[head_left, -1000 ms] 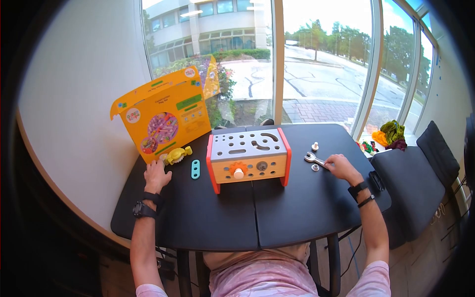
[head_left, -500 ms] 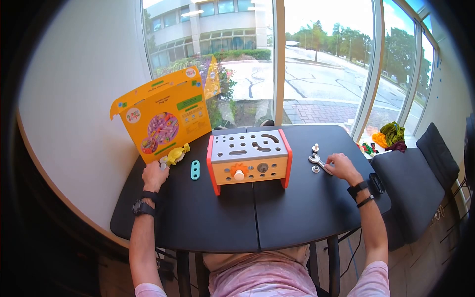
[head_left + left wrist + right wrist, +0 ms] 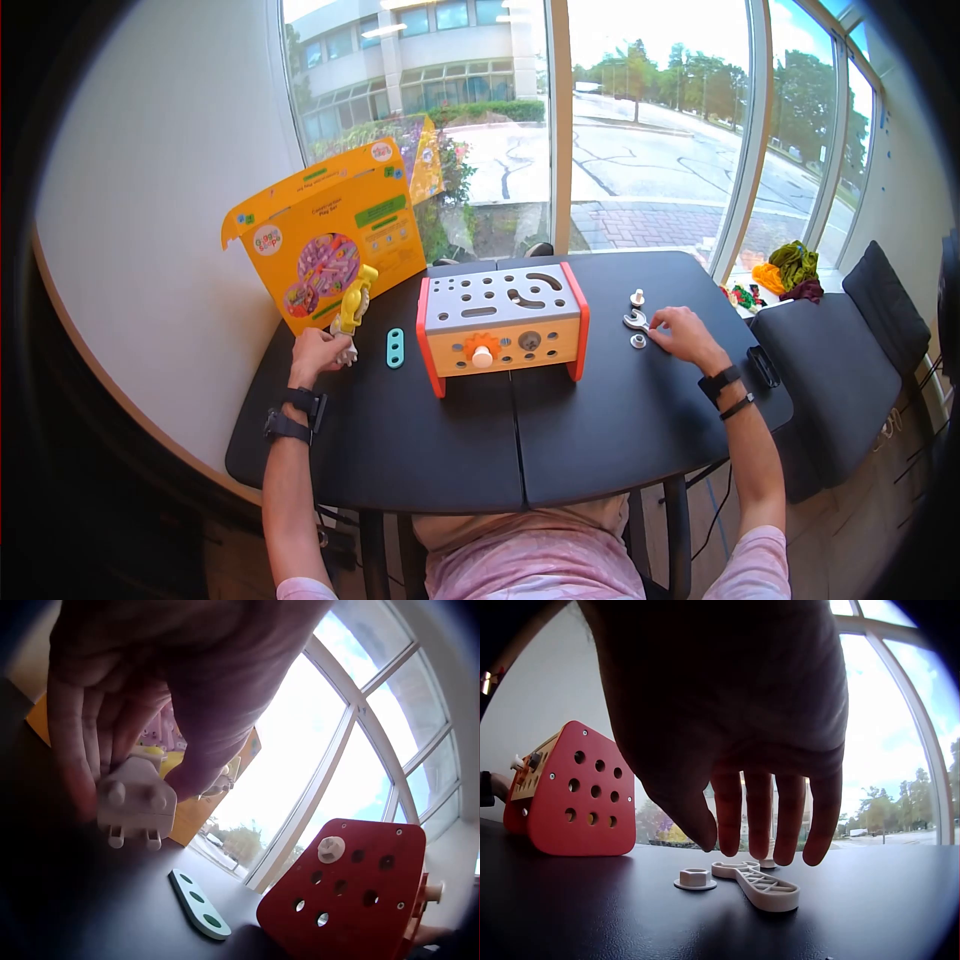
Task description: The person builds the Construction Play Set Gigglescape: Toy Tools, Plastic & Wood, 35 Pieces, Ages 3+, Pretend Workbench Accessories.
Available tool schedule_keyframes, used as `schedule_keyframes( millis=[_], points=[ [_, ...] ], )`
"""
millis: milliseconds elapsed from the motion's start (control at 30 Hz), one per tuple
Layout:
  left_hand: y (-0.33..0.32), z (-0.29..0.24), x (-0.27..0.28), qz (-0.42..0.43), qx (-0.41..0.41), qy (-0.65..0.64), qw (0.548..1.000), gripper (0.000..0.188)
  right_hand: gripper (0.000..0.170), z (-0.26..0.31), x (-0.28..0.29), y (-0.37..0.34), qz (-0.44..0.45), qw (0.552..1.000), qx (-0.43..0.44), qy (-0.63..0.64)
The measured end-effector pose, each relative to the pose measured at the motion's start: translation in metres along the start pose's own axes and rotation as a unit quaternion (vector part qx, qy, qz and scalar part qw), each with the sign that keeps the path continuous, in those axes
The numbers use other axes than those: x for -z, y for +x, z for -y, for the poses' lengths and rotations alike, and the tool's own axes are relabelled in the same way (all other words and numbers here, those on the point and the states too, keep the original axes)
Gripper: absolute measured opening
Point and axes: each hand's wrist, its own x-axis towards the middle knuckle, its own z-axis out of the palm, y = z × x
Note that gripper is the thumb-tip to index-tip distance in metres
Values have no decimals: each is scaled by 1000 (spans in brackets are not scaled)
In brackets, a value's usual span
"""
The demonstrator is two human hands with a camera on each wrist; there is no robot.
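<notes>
The left hand [image 3: 318,352] pinches the yellow toy [image 3: 352,308] between thumb and fingers, the grip narrow around its pale lower end. That end [image 3: 139,796] pokes out below the fingertips, a smooth, blocky piece with short, rounded stubs. The toy's body rises beyond the fingers, tilted, glossy like plastic, with a pale toothed edge along one side. Behind it leans the box [image 3: 385,240], printed orange-yellow card.

To the right of these fingers, and apart from them, lies the strip [image 3: 204,908], flat and teal with rounded ends and three round holes.

The right hand [image 3: 688,338] holds nothing; its fingers hang down nearly straight with slim gaps between them, the thumb tip close to the index finger. Just below them the wrench [image 3: 772,891] lies flat, white, its handle ribbed in a criss-cross lattice; whether a fingertip touches it I cannot tell. The nut [image 3: 695,878], six-sided on a round flange, sits near the thumb. The bolt [image 3: 638,298] stands beyond the fingertips.

Between both hands, well apart from their fingers, stands the bench [image 3: 500,312]: grey top cut with round holes and curved slots, wood-toned front, flat red ends.
</notes>
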Motion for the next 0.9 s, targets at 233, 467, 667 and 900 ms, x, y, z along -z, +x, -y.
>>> schedule_keyframes(
  millis=[233, 467, 667, 900],
  points=[
    [-12, -39, 8, 5, -72, -7, 997, 43, 33, 1, 0, 19, -54, 997, 37, -50],
    [1, -4, -6, -89, -105, 266, 954, 52, 33, -12, -34, 66, -36, 976, 92, -193],
    [-4, 13, 0, -56, -44, 294, 953, 58, 14, -22, -50, 90, 7, 960, 49, -276],
    [-12, 13, 4, -48, -33, 321, 945, 63, 15, 6, -22, 85, -59, 996, 16, -71]
  ],
)
